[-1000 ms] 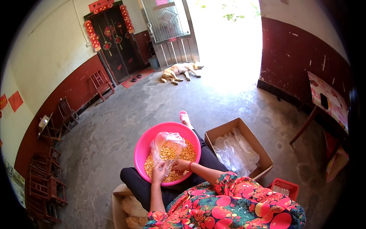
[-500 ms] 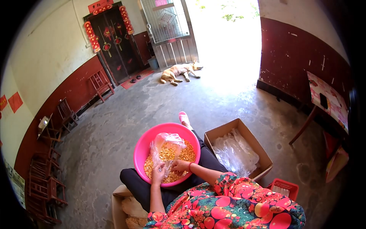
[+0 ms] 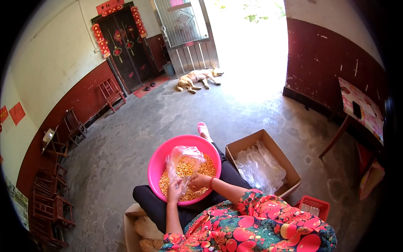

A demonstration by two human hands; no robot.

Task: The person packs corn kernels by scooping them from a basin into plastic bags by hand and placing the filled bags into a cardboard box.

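A pink basin [image 3: 156, 168] rests on my lap, holding many yellow-orange pieces [image 3: 206, 169]. Over them lies a clear plastic bag [image 3: 173, 161], partly spread. My left hand [image 3: 175, 190], at the basin's near edge, has its fingers closed on the bag's near part. Just to its right my right hand [image 3: 200, 181] pinches the same plastic, with a red band at the wrist. The fingertips of both hands are small in view.
A cardboard box [image 3: 289, 168] with clear plastic bags [image 3: 261, 168] stands right of the basin, near a red crate [image 3: 321, 206]. Another box [image 3: 129, 229] is at lower left. A dog [image 3: 197, 80] lies by the doorway. Chairs line the left wall; a table [image 3: 357, 94] stands right.
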